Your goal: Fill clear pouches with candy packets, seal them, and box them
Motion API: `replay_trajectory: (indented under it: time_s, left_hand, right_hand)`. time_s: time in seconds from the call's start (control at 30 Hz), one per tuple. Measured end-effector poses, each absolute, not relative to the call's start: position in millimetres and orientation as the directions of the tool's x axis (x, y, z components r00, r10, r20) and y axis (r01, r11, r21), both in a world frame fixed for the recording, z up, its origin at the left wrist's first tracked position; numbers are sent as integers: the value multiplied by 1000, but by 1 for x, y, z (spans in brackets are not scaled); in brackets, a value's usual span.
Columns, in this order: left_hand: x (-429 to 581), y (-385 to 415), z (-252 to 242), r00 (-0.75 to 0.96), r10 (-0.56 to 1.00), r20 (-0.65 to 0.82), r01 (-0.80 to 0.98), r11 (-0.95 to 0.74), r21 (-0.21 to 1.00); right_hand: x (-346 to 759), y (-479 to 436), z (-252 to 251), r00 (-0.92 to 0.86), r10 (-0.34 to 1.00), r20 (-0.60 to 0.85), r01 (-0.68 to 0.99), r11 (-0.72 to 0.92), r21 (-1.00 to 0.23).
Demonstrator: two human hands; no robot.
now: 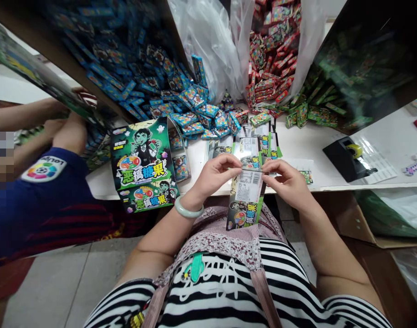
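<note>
Flat carton (pixel 245 196) at the centre of the frame, hanging down from its top edge in front of the striped shirt, just off the near edge of the white table (pixel 331 136). On its upper left corner the left hand (pixel 213 175), pale bracelet (pixel 188 210) at the wrist, thumb and curled fingers closed narrow on the card. On the upper right the right hand (pixel 287 182), pinched the same way on the same edge. Probably light, thin printed card: stiff enough to hang straight, yet quick to crease away from the fold lines, and glossy, so likely a little slippery. Best taken by the edges or close to the creases with thumb and finger, not squeezed across the middle. Just beyond the hands, a loose stack of cartons (pixel 252 143) lying on the table. At centre left, a made-up green display box (pixel 143 164) standing at the table edge. Across the upper frame, heaps of small packs: blue packets (pixel 181 105) at upper left, red packets (pixel 273 54) at upper middle beside a clear plastic bag (pixel 211 41), green packets (pixel 307 111) at upper right. Black tape dispenser (pixel 347 157) on the table at right. At far left, another person's blue sleeve (pixel 41 191) and bare arms reaching toward the blue heap. Tiled floor at lower left, brown cardboard box (pixel 362 223) at lower right.
</note>
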State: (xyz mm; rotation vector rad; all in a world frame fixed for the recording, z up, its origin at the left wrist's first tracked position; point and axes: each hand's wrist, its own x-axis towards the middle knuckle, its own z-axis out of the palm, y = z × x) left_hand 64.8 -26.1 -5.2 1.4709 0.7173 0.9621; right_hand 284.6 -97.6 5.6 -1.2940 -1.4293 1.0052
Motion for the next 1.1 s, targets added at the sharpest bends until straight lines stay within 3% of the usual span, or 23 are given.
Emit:
replay_trajectory:
  time_s: [0.27, 0.4, 0.67, 0.87, 1.1]
  left_hand:
    - [78, -26, 7, 404, 908, 109, -103, -73, 992]
    - [74, -24, 8, 461, 880, 111, -49, -100, 994]
    - [51, -32, -5, 590, 785, 189, -101, -160, 982]
    - [54, -33, -12, 540, 822, 181, -71, -170, 983]
    - [55, -27, -16, 625, 775, 94, -4, -117, 993]
  right_hand:
    - [281, -77, 20, -50, 998, 36, 254, 48, -966]
    - [280, -73, 23, -111, 993, 31, 309, 64, -949]
    - [281, -94, 18, -237, 937, 257, 405, 335, -851]
    - [277, -99, 4, -129, 950, 283, 406, 311, -859]
    - [271, -107, -11, 16, 955, 297, 380, 269, -885]
